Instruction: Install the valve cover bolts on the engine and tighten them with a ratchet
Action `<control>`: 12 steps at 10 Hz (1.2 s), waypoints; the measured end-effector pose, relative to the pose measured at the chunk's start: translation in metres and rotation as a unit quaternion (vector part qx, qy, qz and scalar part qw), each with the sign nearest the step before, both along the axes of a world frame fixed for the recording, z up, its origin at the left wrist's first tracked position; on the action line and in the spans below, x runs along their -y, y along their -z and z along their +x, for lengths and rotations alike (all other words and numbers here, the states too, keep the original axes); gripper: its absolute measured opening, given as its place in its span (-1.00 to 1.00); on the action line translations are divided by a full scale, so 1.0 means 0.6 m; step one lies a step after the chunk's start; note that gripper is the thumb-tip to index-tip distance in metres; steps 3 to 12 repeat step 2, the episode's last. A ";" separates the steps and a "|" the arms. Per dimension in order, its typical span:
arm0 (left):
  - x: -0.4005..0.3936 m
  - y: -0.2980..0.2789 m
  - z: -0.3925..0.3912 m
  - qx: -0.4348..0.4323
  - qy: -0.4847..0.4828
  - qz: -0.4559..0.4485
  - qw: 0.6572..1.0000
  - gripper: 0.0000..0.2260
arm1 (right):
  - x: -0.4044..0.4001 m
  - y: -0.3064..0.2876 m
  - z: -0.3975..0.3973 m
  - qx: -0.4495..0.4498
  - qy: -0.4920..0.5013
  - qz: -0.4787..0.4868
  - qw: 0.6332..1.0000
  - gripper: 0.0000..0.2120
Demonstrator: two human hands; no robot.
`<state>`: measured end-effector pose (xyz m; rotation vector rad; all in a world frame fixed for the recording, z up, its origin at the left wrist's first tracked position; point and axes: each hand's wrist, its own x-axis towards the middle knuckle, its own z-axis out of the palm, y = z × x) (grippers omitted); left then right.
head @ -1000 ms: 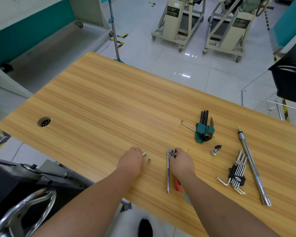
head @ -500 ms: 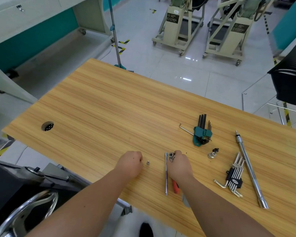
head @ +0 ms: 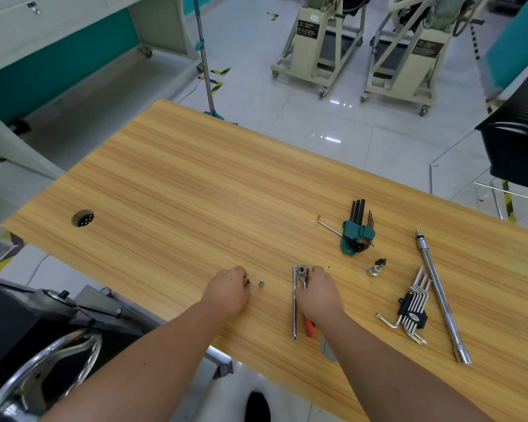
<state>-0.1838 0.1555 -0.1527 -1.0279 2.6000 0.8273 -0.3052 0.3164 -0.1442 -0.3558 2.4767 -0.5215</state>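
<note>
A small bolt [head: 248, 282] is pinched at the fingertips of the curled left hand [head: 227, 289]. One more bolt [head: 261, 282] stands just right of it. The right hand [head: 319, 292] curls around the ratchet [head: 303, 273], red handle under the wrist. A thin bar [head: 294, 303] lies between the hands on the table [head: 180, 193].

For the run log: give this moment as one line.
left hand: pinches bolt | right hand: on ratchet | second bolt: on table

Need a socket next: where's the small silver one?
Head view, right of centre: the small silver socket stands between the right hand and the silver hex-key set.
</note>
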 end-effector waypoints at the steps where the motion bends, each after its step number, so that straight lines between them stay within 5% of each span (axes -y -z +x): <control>1: 0.001 -0.003 0.015 0.004 -0.003 0.009 1.000 -0.77 | -0.004 -0.006 0.005 -0.017 0.014 -0.004 1.000 -0.65; 2: -0.001 -0.017 0.049 0.036 0.007 0.026 0.999 -0.70 | 0.000 -0.025 0.024 -0.087 0.028 0.001 0.996 -0.58; 12: -0.001 -0.017 0.049 0.036 0.007 0.026 0.999 -0.70 | 0.000 -0.025 0.024 -0.087 0.028 0.001 0.996 -0.58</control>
